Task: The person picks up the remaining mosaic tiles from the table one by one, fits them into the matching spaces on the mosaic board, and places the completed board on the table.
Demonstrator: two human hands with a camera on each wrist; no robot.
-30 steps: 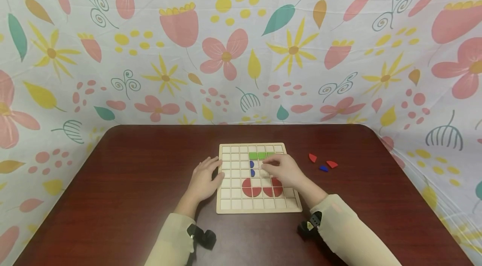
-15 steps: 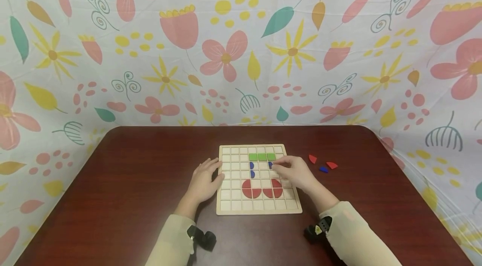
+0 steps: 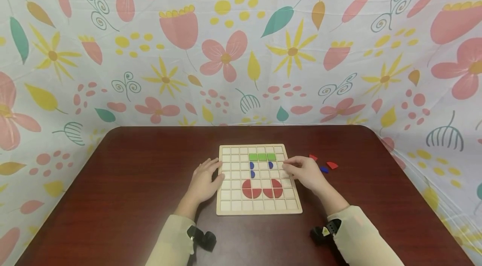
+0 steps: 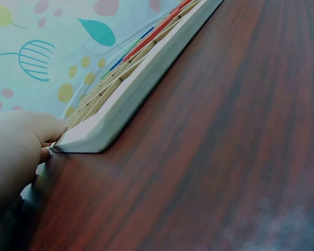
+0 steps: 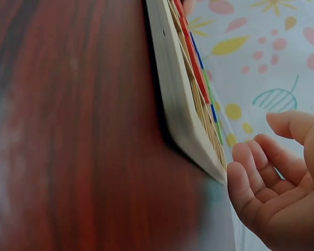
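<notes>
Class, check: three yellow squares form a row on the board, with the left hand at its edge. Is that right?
Not yellow: the head view shows three green squares in a row on the board, left hand at its edge.

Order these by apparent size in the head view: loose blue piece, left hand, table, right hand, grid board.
Table
Grid board
Left hand and right hand: too alike to rank
Loose blue piece

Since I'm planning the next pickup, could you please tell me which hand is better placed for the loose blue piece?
Probably the right hand: it looks empty and is much nearer the blue piece. The left hand touches the board at its left edge, across from that piece.
</notes>
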